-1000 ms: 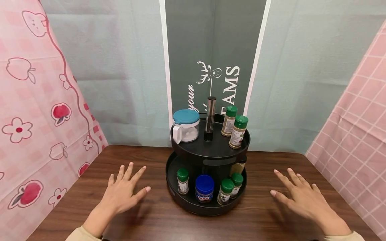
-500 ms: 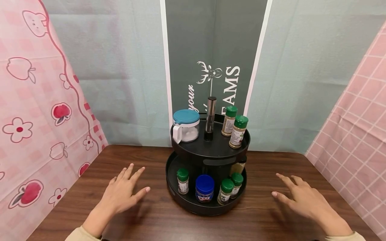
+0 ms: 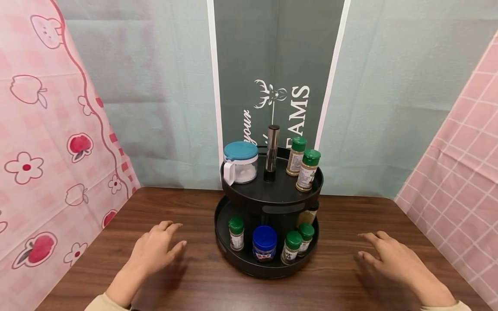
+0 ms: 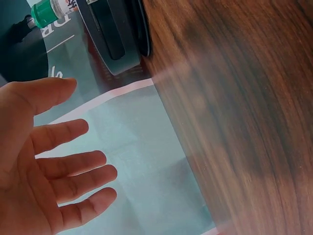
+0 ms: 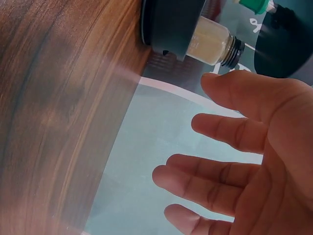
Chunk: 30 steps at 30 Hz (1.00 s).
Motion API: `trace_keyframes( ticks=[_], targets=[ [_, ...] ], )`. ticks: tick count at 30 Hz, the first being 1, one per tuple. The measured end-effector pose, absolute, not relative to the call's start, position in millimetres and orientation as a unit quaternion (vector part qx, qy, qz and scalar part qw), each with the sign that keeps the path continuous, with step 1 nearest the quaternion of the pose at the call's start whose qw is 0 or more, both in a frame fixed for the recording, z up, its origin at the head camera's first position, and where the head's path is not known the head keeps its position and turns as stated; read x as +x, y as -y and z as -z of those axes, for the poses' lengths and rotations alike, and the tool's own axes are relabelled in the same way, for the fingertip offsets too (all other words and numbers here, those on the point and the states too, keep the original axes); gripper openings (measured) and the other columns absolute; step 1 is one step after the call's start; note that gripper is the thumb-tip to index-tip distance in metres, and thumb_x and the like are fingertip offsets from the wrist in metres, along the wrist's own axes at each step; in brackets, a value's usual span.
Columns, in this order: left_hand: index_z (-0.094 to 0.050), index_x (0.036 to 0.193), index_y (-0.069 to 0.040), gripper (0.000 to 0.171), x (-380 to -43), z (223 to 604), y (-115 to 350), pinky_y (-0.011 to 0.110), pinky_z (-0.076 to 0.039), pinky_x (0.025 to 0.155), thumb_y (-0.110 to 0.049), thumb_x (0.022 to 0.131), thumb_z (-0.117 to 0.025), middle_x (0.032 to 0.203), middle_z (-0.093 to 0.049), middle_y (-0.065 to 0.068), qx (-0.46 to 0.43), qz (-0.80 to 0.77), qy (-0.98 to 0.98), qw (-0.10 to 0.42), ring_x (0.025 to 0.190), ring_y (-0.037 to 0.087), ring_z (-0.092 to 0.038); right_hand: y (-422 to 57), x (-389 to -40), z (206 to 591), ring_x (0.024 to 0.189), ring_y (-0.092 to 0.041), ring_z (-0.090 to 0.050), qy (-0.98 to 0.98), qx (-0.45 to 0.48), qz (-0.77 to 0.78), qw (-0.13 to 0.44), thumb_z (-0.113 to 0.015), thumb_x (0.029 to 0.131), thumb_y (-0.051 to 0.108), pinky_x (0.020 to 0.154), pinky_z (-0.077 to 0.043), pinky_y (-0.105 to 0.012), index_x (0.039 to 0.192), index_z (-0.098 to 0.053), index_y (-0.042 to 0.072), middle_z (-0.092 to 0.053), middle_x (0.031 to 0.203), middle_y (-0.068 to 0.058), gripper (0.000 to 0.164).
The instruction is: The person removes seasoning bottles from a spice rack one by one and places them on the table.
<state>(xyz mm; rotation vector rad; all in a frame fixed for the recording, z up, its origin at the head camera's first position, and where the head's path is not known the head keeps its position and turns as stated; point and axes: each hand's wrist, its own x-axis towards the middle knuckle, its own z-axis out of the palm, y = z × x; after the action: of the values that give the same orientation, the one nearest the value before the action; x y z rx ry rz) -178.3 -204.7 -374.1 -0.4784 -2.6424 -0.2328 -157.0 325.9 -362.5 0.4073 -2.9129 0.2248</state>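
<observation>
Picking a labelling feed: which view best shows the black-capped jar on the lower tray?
Right wrist: the black-capped jar is large, cap and much of its pale body visible, base hidden by the lower tray. Head: only part shows, behind the upper tray and a green-capped bottle. Left wrist: absent.

Table: the table (image 3: 202,285) takes up the bottom of the frame, backdrop (image 3: 155,108) behind it, left sheet (image 3: 43,142) down one edge, right sheet (image 3: 463,190) down the other
Rack: the rack (image 3: 280,199) sits on the table, pretty much mid-frame, a bit low
Upstairs: handled jar (image 3: 243,166) at left, post (image 3: 272,153) in the middle, rear shaker (image 3: 296,157) and front shaker (image 3: 308,171) at right
Downstairs: lone shaker (image 3: 236,235) at left, wide jar (image 3: 265,242) front-middle, paired shakers (image 3: 291,249) right of that, bottle (image 3: 307,217) tucked behind those
Hands: left hand (image 3: 155,248) lower left, right hand (image 3: 394,259) lower right, both well apart from the rack
</observation>
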Motion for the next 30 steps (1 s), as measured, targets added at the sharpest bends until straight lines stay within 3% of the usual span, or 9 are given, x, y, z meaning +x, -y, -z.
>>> trace_keyframes(
  ticks=[17,30],
  targets=[
    [-0.062,0.107,-0.004,0.042,-185.3,378.8,197.7,0.050,-0.051,0.058,-0.031,0.077,-0.068,0.104,-0.059,0.021,-0.169,0.095,0.963,0.189,0.085,0.035,-0.058,-316.4,-161.8,363.0,0.081,-0.031,-0.059,0.978,0.161,-0.089,0.099,-0.069,0.077,0.027,0.056,-0.050,-0.046,0.112,-0.059,0.005,-0.058,0.101,-0.015,0.042],
    [-0.062,0.107,-0.002,0.041,-190.3,381.2,176.1,0.047,-0.051,0.052,-0.029,0.077,-0.067,0.103,-0.060,0.021,-0.107,0.133,0.973,0.156,0.075,0.035,-0.060,-295.8,-172.9,359.5,0.074,-0.025,-0.060,0.969,0.199,-0.097,0.111,-0.070,0.076,0.024,0.056,-0.050,-0.044,0.112,-0.059,0.007,-0.062,0.099,-0.014,0.042]
  ],
)
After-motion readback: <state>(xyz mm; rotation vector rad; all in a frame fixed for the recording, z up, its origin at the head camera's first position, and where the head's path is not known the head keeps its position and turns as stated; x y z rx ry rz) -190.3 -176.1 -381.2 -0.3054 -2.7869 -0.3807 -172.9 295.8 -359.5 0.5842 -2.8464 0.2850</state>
